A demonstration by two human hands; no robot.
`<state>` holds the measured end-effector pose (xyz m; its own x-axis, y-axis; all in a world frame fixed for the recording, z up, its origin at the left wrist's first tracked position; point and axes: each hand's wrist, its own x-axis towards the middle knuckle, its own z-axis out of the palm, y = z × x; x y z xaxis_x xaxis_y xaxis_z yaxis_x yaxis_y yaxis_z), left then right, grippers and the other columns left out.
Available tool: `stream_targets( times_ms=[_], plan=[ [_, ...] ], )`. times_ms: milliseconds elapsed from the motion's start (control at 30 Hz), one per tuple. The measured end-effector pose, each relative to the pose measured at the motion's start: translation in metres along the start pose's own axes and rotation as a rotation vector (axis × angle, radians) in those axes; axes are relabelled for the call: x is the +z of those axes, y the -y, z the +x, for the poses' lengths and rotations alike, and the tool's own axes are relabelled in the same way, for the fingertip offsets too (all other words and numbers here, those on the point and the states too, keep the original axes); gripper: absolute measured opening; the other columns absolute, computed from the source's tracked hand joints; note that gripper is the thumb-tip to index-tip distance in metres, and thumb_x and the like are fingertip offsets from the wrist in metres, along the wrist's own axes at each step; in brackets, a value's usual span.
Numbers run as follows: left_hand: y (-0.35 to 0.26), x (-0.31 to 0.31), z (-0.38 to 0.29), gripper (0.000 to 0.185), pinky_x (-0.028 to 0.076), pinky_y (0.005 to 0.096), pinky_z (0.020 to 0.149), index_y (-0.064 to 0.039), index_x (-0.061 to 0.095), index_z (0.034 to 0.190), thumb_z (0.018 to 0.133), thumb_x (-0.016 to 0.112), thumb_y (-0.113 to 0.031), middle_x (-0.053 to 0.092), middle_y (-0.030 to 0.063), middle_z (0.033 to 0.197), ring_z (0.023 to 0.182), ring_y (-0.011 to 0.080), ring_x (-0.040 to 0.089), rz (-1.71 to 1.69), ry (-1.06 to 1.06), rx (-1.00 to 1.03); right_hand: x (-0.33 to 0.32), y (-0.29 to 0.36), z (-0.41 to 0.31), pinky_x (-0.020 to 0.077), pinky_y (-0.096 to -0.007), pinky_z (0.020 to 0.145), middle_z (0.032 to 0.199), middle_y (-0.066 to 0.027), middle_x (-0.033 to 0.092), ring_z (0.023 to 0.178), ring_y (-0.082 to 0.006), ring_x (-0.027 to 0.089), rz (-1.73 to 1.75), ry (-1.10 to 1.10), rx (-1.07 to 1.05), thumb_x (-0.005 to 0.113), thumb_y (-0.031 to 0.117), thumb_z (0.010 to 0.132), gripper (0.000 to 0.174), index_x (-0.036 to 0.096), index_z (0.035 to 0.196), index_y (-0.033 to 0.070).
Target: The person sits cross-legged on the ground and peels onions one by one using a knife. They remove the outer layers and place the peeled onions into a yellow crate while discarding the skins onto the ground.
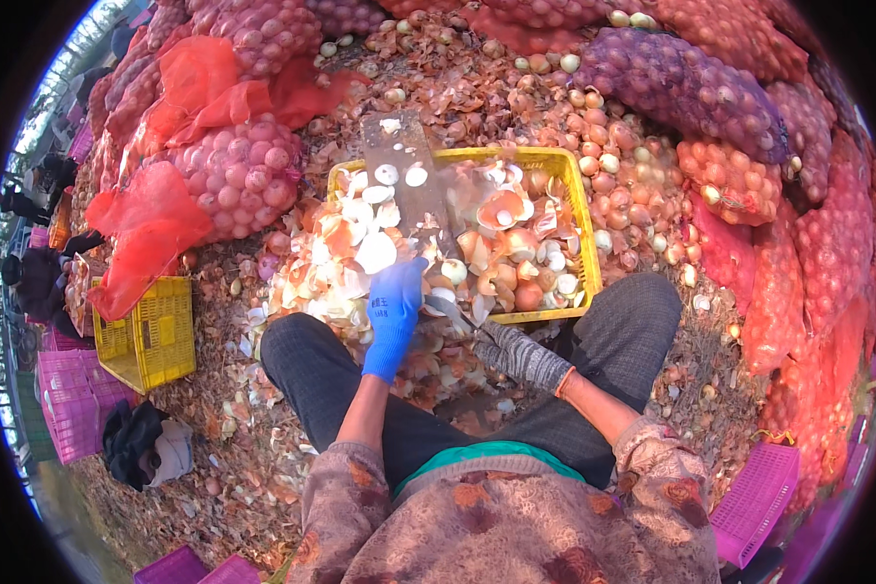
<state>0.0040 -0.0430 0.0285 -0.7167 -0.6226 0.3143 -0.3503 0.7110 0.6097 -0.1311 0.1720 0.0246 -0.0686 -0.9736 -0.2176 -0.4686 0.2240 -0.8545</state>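
Observation:
My left hand [396,303], in a blue knit glove with writing on it, is held over the near edge of a pile of onion skins [328,255]. Its fingers are curled, and whether they hold anything is hidden. In a grey striped glove, my right hand [515,358] grips a knife [449,310], whose blade points up and left towards the blue glove. A peeled onion [454,271] lies just beyond the blade. Before me sits a yellow plastic crate [590,248] with onions and skins in it. A worn plank [409,197] lies across its left part, with cut onion pieces on top.
Loose onions [613,168] are heaped right of the crate. Filled mesh sacks [686,87] surround the far side and right. A yellow crate [146,336] lies tipped at left, beside purple crates [80,401]. Another purple crate [755,504] stands at lower right. Skins litter the ground.

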Motion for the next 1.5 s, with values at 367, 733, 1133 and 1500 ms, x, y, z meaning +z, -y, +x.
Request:
stream_targets(
  times_ms=[367, 733, 1133, 1500],
  plan=[
    [-0.028, 0.026, -0.001, 0.04, 0.045, 0.0372, 0.083, 0.006, 0.06, 0.111, 0.099, 0.043, -0.028, 0.064, 0.0176, 0.095, 0.091, 0.0254, 0.06, -0.129, -0.34, -0.282, 0.05, 0.046, 0.007, 0.0477, -0.0458, 0.083, 0.107, -0.0258, 0.06, 0.096, -0.0391, 0.059, -0.126, -0.537, 0.053, 0.057, 0.021, 0.087, 0.048, 0.046, 0.126, -0.004],
    [-0.023, 0.04, -0.01, 0.043, 0.045, 0.0369, 0.08, 0.007, 0.059, 0.106, 0.098, 0.042, -0.032, 0.063, 0.0187, 0.093, 0.086, 0.0256, 0.059, -0.095, -0.428, -0.381, 0.069, 0.048, 0.049, 0.0494, -0.0488, 0.074, 0.095, -0.0242, 0.062, 0.086, -0.0399, 0.062, -0.123, -0.463, 0.206, 0.049, 0.014, 0.089, 0.033, 0.047, 0.119, 0.0],
    [-0.025, 0.04, -0.004, 0.042, 0.045, 0.0401, 0.073, 0.004, 0.06, 0.099, 0.098, 0.041, -0.034, 0.063, 0.0202, 0.089, 0.081, 0.0294, 0.059, -0.041, -0.435, -0.31, 0.064, 0.038, 0.021, 0.05, -0.0493, 0.071, 0.088, -0.0254, 0.064, 0.083, -0.0402, 0.063, -0.338, -0.355, 0.339, 0.04, 0.007, 0.089, 0.03, 0.048, 0.116, -0.004],
    [-0.035, -0.012, -0.032, 0.042, 0.043, 0.0449, 0.082, -0.004, 0.057, 0.111, 0.094, 0.048, -0.041, 0.058, 0.0214, 0.102, 0.096, 0.0368, 0.055, 0.131, -0.097, -0.286, 0.046, 0.051, 0.0, 0.0451, -0.0441, 0.09, 0.115, -0.0297, 0.056, 0.107, -0.0393, 0.056, -0.041, -0.398, 0.175, 0.057, 0.027, 0.086, 0.057, 0.042, 0.131, -0.003]
  ],
)
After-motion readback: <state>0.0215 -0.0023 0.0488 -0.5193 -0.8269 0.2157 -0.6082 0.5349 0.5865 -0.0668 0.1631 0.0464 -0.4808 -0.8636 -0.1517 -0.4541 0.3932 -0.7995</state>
